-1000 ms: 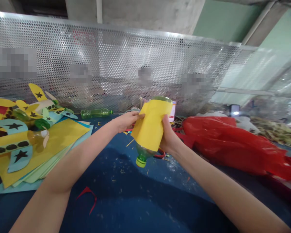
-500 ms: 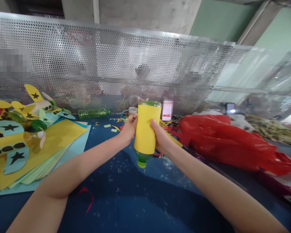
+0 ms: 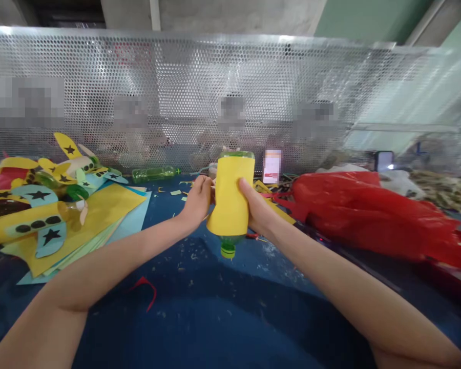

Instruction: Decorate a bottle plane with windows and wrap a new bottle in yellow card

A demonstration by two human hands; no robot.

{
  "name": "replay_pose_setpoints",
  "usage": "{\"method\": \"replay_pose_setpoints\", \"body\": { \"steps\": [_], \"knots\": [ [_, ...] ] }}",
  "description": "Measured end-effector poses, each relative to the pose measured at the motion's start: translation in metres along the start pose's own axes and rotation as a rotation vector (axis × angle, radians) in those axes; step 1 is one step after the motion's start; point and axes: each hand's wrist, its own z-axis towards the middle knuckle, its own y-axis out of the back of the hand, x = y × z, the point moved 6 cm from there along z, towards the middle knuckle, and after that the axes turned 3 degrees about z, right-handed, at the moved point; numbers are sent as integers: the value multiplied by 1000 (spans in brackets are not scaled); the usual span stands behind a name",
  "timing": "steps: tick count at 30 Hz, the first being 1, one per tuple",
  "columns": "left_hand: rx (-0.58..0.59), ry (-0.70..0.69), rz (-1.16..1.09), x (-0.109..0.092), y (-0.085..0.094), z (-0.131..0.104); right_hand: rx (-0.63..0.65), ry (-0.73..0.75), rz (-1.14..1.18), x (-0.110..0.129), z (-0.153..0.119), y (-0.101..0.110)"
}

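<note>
Head view showed us the green bottle (image 3: 231, 240) in front of us, above the tabletop (image 3: 200, 318), upside down with its cap (image 3: 228, 252) pointing to the low side. The yellow sheet (image 3: 230, 200) lay around its body. Our right hand (image 3: 260, 211) held bottle and sheet together, with the thumb pressed on the front of the sheet. Our left hand (image 3: 198, 199) was at the other side, its fingers bent narrowly together; we could not tell if they pinched the sheet edge, because this place was hidden.

The lower left corner of the sheet stood away from the bottle near the neck. For a good wrap, we judged, the right thumb needed a firm but soft pressure, so that the sheet did not slide or crease. The left fingers had better draw the edge evenly, from the bottle's base toward its shoulder. Too hard a squeeze could dent the plastic.

To our left lay the paper stack (image 3: 109, 207), and on our right the red bag (image 3: 369, 220).
</note>
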Motion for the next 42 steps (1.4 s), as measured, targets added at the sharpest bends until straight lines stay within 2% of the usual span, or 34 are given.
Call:
{"method": "replay_pose_setpoints", "body": {
  "steps": [2,3,5,6,8,10,12,15,20,24,26,29,32,37,42],
  "knots": [
    [-30,-33,33,-2,13,-5,-43,-10,43,3,-1,0],
    [-72,-100,89,-5,21,-8,-75,-4,57,5,-1,1],
    [-176,-324,267,-19,34,-21,-163,21,81,7,-1,4],
    [-169,-444,375,-27,34,-29,-203,34,95,8,-1,5],
    [-78,-629,597,-36,23,-47,-252,54,125,7,-2,6],
    [41,-654,733,-35,9,-60,-264,70,141,4,-3,4],
    [101,-589,765,-29,-1,-67,-277,85,135,1,-4,2],
    [126,-462,710,-16,-10,-68,-309,85,108,-4,-8,0],
    [101,-326,524,7,-8,-60,-380,56,43,-13,-15,-1],
    [114,-229,305,17,-5,-50,-326,66,16,-20,-9,0],
    [134,-108,162,25,0,-42,-282,71,-16,-20,-4,4],
    [215,98,-136,35,7,-28,-306,82,-129,-14,5,18],
    [293,305,-298,44,16,-17,-284,147,-284,-5,14,30],
    [393,393,-393,46,19,-14,-217,279,-576,3,19,32],
    [382,418,-364,49,13,-20,-142,339,-612,3,15,23]
  ]
}}
